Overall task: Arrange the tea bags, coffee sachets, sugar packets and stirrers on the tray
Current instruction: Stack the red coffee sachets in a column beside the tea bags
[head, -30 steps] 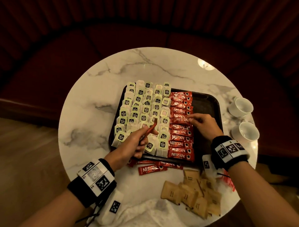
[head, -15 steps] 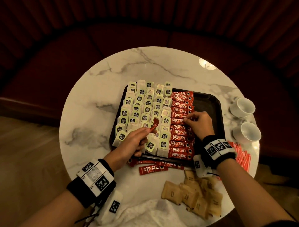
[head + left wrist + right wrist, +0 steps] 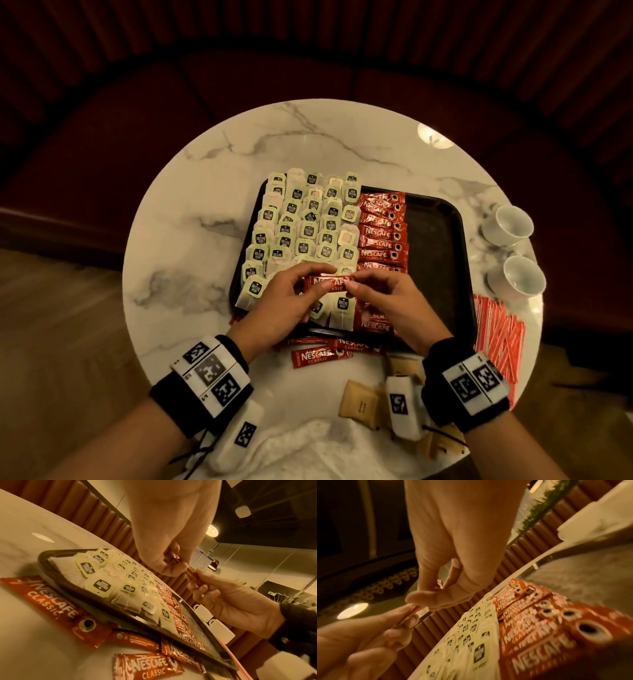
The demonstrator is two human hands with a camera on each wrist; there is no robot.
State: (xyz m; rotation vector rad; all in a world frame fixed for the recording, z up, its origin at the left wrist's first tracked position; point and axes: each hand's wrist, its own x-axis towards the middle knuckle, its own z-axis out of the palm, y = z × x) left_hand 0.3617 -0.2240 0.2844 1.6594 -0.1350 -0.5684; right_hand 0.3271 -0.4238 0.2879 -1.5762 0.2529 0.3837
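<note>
While the left hand (image 3: 281, 301) pinches one end of a red Nescafe sachet (image 3: 329, 283), the right hand (image 3: 390, 301) pinches the other end, holding it flat above the tray's (image 3: 442, 260) near edge, over the tea bags (image 3: 301, 226) beside the sachet column (image 3: 382, 233).

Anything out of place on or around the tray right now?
Yes: loose coffee sachets lie on the table, tucked against the tray's near edge, outside it. Tea bags overhang its far rim.
</note>
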